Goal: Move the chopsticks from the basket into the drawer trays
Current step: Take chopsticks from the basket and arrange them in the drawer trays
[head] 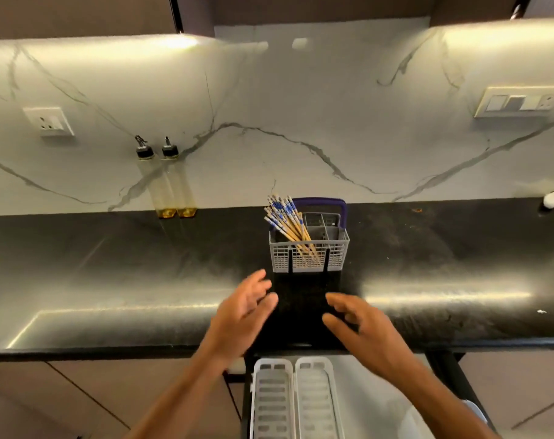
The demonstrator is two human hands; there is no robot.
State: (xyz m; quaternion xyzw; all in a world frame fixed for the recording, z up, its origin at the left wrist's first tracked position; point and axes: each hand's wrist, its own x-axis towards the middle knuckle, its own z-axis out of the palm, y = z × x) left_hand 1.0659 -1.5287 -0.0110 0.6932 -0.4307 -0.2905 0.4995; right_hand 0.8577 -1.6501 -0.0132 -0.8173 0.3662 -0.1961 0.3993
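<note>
Hovering left hand point(247, 307), right hand point(361, 324) spread wide, empty, frame centre; chopsticks point(286, 221) in basket point(310, 248) above, trays point(296, 397) below.

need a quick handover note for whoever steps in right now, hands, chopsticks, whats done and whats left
Left hand: open, empty, above the counter in front of the basket.
Right hand: open, empty, also short of the basket.
Chopsticks: all bunched in the front left compartment of the grey basket, leaning left; the other visible compartments look empty.
Drawer trays: two white slotted trays side by side in the open drawer below the counter edge, both empty as far as visible.
Done: drawer open, nothing moved over yet.
Left: lift the chopsticks out and lay them in the trays.
</note>
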